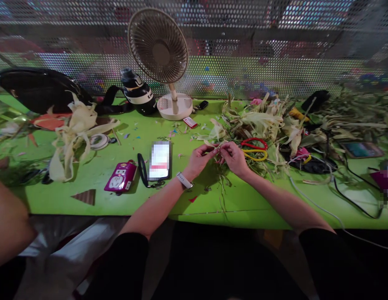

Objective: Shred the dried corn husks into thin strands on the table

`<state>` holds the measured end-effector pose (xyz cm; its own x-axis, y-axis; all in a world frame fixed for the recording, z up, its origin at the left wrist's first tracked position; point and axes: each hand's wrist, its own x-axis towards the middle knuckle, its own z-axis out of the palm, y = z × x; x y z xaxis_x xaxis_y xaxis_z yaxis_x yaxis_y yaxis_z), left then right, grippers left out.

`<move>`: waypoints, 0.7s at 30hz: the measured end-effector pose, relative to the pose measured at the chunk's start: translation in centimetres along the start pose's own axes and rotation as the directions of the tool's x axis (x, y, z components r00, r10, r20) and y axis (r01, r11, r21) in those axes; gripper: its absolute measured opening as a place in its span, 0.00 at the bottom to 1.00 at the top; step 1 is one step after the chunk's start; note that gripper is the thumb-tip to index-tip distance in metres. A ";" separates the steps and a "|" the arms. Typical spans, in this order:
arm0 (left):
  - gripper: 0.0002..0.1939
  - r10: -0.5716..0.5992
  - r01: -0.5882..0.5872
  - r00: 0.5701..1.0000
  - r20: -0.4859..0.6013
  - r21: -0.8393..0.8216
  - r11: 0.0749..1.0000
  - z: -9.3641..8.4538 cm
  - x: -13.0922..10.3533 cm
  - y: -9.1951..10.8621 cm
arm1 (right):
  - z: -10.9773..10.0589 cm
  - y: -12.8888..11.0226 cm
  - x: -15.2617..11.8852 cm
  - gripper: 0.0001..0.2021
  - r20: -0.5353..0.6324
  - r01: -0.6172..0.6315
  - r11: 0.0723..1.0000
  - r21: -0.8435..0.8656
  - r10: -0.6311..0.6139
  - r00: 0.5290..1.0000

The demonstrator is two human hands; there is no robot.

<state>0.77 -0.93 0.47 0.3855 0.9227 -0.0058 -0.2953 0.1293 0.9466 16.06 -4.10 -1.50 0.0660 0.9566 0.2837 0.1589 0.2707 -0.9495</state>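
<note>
My left hand (198, 160), with a white watch (183, 180) on its wrist, pinches a thin pale strip of corn husk (211, 144). Close beside it my right hand (235, 159) is also closed in a pinch on the husk, fingertips nearly meeting the left ones. Fingers partly cover the strip. Just right of the right hand lie scissors with red and yellow handles (265, 146), their blades hidden. Behind them spreads a heap of dried corn husks (259, 118). Stringy plant bits hang or lie below my hands on the green table (194, 210).
A desk fan (175, 106) and a black bottle (140, 93) stand at the back. Left of my hands are a phone (160, 160), a purple socket box (121, 177), and more husk (81, 118). A white cable (315, 204) crosses the right side. Another person's arm (9, 221) enters at left.
</note>
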 end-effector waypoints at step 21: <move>0.16 -0.010 0.014 0.994 -0.112 0.041 0.999 -1.0 0.7 0.2 | -1.3 -0.5 0.0 0.11 0.329 0.534 0.450 -0.716 -0.457 0.827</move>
<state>0.13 0.15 0.34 0.2884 0.9562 -0.0510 -0.2540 0.1278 0.9587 17.23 -4.33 -0.89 -0.3420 0.7026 0.6240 0.8120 0.5552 -0.1801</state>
